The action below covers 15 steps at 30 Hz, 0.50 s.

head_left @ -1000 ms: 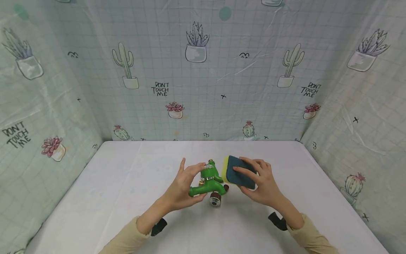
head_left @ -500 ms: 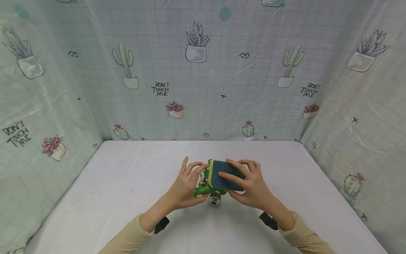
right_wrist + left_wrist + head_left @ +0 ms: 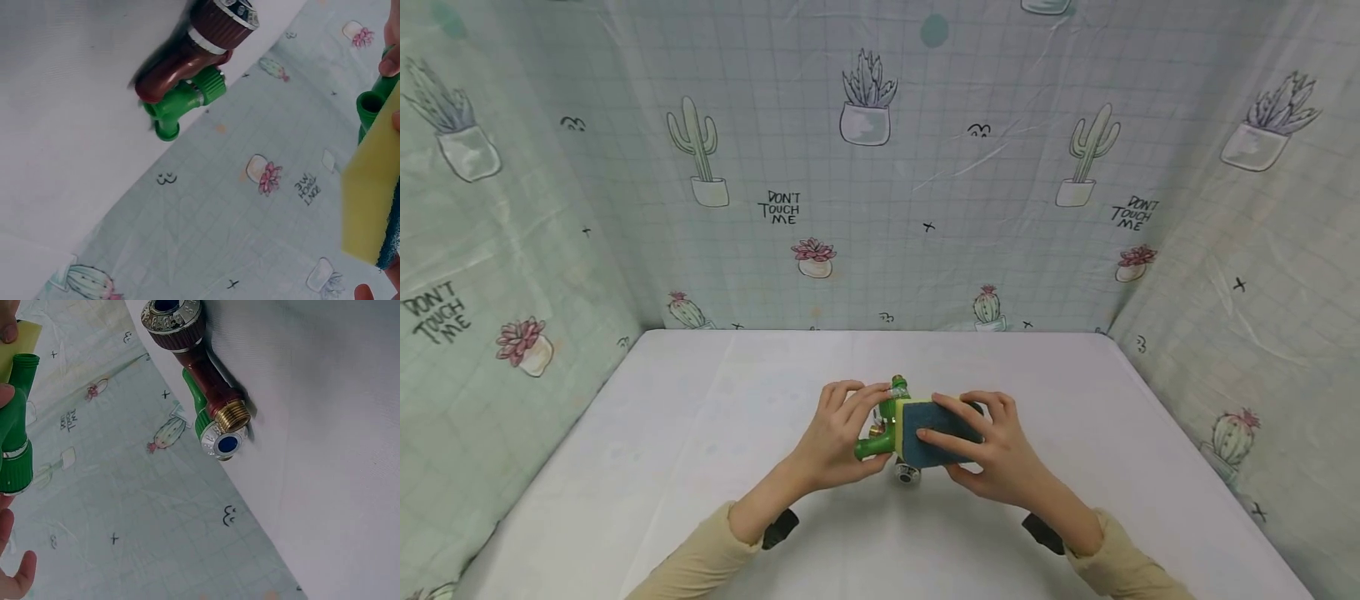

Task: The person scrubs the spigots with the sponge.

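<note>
Cloth (image 3: 865, 183) printed with potted cacti rises beyond both hands and to either side; the white table (image 3: 737, 400) spreads below them. The left hand (image 3: 833, 442) grips a green tap (image 3: 874, 444), thumb under it and fingers over it. Just to that hand's right, the right hand (image 3: 996, 454) holds a sponge (image 3: 934, 418) by its edges, dark scouring face towards the head camera, yellow layer towards the tap. The gripped tap's long axis runs crosswise: one tubular end points left into the palm, the rest runs right behind the sponge, which hides it. Whether sponge and tap touch is hard to make out. Below the hands, a brown tap (image 3: 209, 378) lies on the table, its chrome-faced knob towards the person, with a smaller-looking second green tap (image 3: 178, 100) beyond it. Both wrist views cut off the hands and the gripped tap.
</note>
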Each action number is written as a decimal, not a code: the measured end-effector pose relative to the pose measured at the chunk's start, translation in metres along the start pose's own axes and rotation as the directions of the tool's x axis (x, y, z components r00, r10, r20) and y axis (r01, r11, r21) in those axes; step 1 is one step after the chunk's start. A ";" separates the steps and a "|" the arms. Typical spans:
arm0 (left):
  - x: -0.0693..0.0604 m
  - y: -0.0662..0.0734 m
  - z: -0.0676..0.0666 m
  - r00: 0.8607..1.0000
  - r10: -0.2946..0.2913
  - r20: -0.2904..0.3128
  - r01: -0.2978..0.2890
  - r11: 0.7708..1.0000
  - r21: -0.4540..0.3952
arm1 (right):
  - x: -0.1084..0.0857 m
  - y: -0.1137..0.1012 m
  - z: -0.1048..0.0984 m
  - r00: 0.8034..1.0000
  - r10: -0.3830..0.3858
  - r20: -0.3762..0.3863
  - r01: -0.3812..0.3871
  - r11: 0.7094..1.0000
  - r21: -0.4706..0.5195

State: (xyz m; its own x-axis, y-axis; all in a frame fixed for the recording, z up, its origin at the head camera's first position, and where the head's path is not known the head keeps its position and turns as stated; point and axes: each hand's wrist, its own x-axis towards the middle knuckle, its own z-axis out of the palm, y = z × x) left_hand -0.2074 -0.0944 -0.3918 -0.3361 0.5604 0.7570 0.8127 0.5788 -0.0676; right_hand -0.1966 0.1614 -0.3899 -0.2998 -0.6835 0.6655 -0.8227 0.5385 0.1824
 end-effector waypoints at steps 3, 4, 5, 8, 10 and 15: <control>0.002 -0.001 -0.003 1.000 -0.005 -0.020 0.006 1.000 0.013 | -0.005 0.003 -0.001 1.000 0.005 -0.006 -0.005 1.000 -0.007; 0.003 -0.001 -0.004 1.000 -0.008 -0.026 0.008 1.000 0.013 | -0.006 0.004 -0.001 1.000 0.006 -0.010 -0.007 1.000 -0.008; 0.004 -0.001 -0.004 1.000 -0.008 -0.030 0.009 1.000 0.014 | -0.007 0.005 -0.001 1.000 0.008 -0.017 -0.008 1.000 -0.010; 0.005 -0.001 -0.005 0.999 -0.013 -0.039 0.014 1.000 0.012 | -0.007 0.005 0.000 0.999 0.011 -0.046 -0.012 1.000 -0.011; 0.005 -0.001 -0.005 0.999 -0.018 -0.045 0.019 1.000 0.010 | -0.006 0.004 0.001 0.998 0.010 -0.069 -0.011 1.000 -0.012; 0.005 0.000 -0.004 0.998 -0.038 -0.051 0.038 0.999 -0.001 | -0.002 0.001 0.004 0.995 0.007 -0.096 -0.009 1.000 -0.019</control>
State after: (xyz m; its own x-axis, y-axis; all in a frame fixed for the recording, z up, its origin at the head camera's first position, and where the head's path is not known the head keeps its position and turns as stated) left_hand -0.2072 -0.0938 -0.3857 -0.3419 0.5075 0.7909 0.8002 0.5985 -0.0382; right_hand -0.1987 0.1615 -0.3942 -0.2577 -0.6290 0.7335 -0.8107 0.5537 0.1900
